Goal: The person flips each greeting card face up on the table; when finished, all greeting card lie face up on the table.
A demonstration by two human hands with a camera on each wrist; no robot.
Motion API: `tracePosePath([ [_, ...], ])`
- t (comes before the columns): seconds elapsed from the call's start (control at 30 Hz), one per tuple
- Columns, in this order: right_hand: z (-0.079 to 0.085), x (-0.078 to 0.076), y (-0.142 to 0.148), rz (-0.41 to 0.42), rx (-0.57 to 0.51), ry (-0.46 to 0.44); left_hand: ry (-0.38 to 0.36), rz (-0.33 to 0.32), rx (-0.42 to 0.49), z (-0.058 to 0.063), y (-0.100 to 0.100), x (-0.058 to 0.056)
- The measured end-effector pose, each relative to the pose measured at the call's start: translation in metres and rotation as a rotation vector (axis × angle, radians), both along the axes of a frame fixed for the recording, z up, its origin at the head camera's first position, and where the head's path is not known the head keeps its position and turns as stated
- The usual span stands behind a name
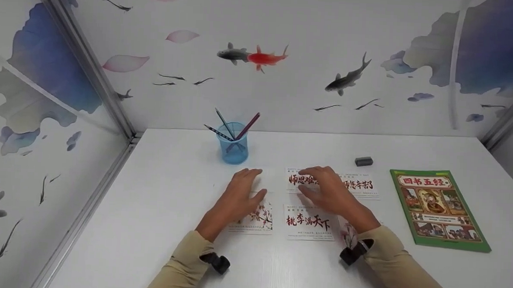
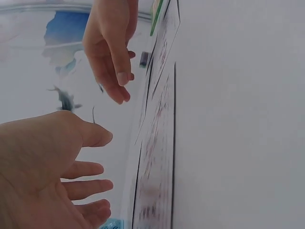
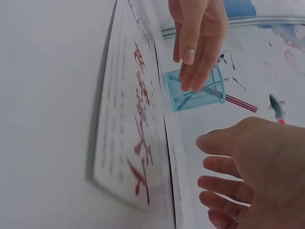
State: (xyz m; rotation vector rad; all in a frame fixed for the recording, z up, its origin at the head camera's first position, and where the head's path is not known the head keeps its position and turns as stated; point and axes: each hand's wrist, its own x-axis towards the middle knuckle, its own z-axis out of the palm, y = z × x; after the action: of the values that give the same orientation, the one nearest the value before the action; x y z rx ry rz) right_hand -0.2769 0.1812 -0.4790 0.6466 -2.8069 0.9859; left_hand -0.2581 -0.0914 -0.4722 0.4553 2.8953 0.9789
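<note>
My left hand (image 1: 236,193) is held over the left-hand cards, fingers apart and gripping nothing. Under it lies a card with red blossom branches (image 1: 257,215), partly covered by the hand and wrist. Above the right-hand cards is my right hand (image 1: 330,192), its fingers loosely spread and holding nothing. It overlaps an upper card with red brush lettering (image 1: 297,180) in the head view. Another lettered card (image 1: 363,185) lies to its right, and a lower lettered card (image 3: 136,119) lies flat below. The right wrist hides much of a further blossom card (image 1: 348,235).
A blue mesh pen cup (image 1: 233,149) with several pencils stands behind the left hand. A dark grey eraser (image 1: 363,161) lies behind the cards. To the right is a green-bordered book (image 1: 439,210). Panels printed with fish (image 1: 266,58) enclose the white table (image 1: 118,224) behind and left.
</note>
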Motion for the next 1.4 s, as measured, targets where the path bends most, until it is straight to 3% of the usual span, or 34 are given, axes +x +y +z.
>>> tracePosePath([
  [0.27,0.004,-0.019,-0.040,0.077,0.066,-0.118,-0.077,0.102,-0.008,-0.007,-0.032,0.000],
  [0.63,0.001,-0.049,-0.068,0.119,0.349,-0.169,-0.121,0.115,-0.001,-0.011,-0.041,0.001],
  [0.8,0.006,-0.056,-0.072,0.178,0.315,-0.193,-0.101,0.124,-0.007,-0.010,-0.043,0.001],
  [1.13,0.015,-0.065,-0.074,0.196,0.296,-0.288,-0.111,0.119,0.037,-0.009,-0.043,0.002],
  [1.4,0.010,-0.063,-0.075,0.164,0.136,-0.308,-0.077,0.084,0.075,-0.010,-0.044,0.001],
])
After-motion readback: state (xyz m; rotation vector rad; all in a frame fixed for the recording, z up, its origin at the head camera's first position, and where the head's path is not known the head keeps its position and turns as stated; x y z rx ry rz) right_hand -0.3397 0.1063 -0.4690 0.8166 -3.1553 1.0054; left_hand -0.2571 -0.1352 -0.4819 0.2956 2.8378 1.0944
